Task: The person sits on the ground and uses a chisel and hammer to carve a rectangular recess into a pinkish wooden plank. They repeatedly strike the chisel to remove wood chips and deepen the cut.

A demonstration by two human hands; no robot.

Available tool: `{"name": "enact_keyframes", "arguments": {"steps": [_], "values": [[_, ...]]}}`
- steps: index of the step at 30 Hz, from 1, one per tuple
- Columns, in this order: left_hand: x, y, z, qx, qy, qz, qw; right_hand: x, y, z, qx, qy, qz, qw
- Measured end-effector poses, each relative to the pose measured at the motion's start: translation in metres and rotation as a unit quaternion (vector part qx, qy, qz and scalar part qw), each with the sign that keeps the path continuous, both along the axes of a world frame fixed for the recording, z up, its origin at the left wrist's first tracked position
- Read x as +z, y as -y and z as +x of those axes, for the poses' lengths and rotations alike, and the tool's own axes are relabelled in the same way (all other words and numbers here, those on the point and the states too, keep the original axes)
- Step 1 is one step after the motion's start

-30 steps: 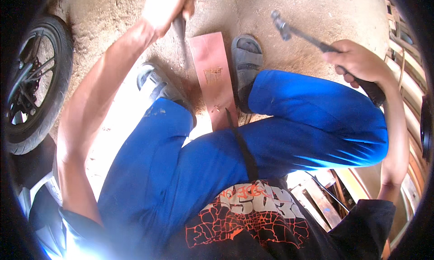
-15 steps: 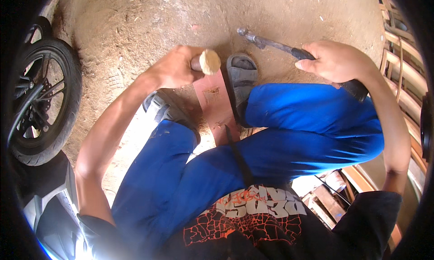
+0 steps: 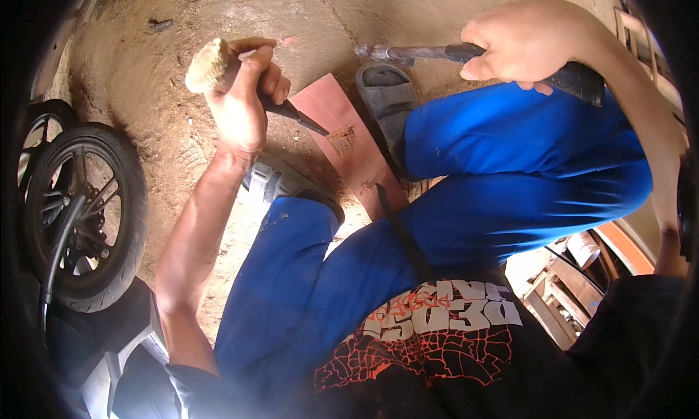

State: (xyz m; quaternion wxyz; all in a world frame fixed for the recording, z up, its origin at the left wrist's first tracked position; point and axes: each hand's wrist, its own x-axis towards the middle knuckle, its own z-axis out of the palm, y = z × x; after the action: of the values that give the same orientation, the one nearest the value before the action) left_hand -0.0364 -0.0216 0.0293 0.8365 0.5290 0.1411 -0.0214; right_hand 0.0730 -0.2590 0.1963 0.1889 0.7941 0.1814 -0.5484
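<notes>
My left hand (image 3: 244, 109) is wrapped round a chisel (image 3: 304, 120) whose light, frayed handle end (image 3: 207, 66) sticks out toward the upper left. The dark blade slants down to the right, its tip at the rough, chipped patch (image 3: 341, 139) on a reddish wooden board (image 3: 368, 168); whether it touches cannot be told. Between my feet, the board runs back toward my legs, with a dark strap or strip (image 3: 397, 222) over its near end. My right hand (image 3: 520, 40) grips the black handle of a hammer (image 3: 411, 53), its metal head pointing left, beyond the board.
My sandalled feet (image 3: 386, 106) flank the board on a dusty dirt floor (image 3: 306, 26). A motorcycle wheel (image 3: 87, 219) stands at the left. Stacked wooden pieces (image 3: 564, 295) lie to the right behind my leg, and wooden slats (image 3: 641, 48) stand at the far right.
My left hand has moved left and tilted the chisel, so its blade now shows over the board. My right hand has shifted farther away with the hammer. The view has moved slightly.
</notes>
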Motion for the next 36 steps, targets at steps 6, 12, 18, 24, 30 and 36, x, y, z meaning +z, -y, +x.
{"name": "enact_keyframes", "arguments": {"steps": [6,12,18,24,30,36], "values": [[-0.021,0.011,-0.009,-0.007,-0.004,-0.005,1.0,0.033,-0.039,0.006,-0.012,-0.085,-0.07,0.994],[-0.031,0.011,-0.013,-0.003,0.005,-0.01,1.0,0.033,-0.049,0.001,-0.012,-0.027,-0.098,0.995],[-0.037,-0.001,-0.015,0.015,-0.001,0.025,1.0,0.003,-0.031,0.007,-0.081,-0.019,0.045,0.996],[-0.043,0.006,0.0,-0.061,0.062,-0.045,0.995,0.033,-0.002,0.008,-0.274,0.02,0.212,0.938],[-0.067,-0.002,-0.002,-0.047,0.062,-0.043,0.996,0.076,-0.011,-0.008,-0.394,0.025,0.405,0.824],[-0.059,-0.002,0.004,-0.065,0.02,-0.002,0.998,0.068,-0.031,-0.016,-0.453,-0.081,0.448,0.767]]}}
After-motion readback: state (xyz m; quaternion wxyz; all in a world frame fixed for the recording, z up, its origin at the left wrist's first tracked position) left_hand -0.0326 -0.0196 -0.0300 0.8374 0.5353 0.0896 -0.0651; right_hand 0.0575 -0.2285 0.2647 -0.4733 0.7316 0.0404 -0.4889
